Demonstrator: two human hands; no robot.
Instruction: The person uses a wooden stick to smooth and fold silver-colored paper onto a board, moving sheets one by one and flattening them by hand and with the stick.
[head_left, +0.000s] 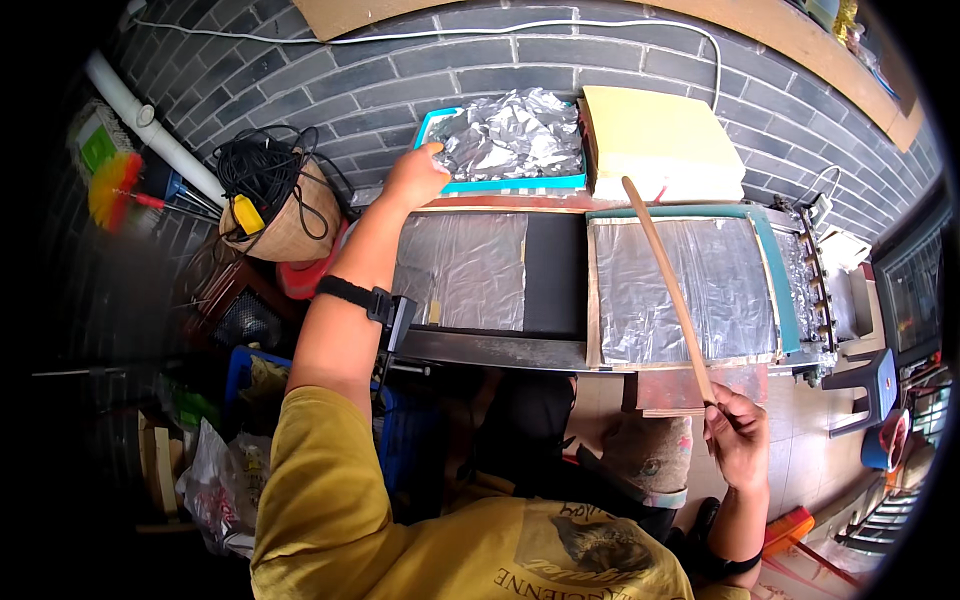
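Note:
My left hand is at the left front corner of a blue tray heaped with crumpled silver foil; whether its fingers pinch some foil or the tray's rim I cannot tell. Low on the right, my right hand grips the near end of a long, thin wooden stick. That stick slants up and away over a silver foil sheet, which lies on a paper-edged stack at the right of the bench. Another foil sheet lies flat on the dark surface to the left.
A thick stack of yellowish paper stands right of the tray, against the grey brick wall. A basket of black cable is at the left. Below the bench's front edge is a reddish board. A stool stands at the far right.

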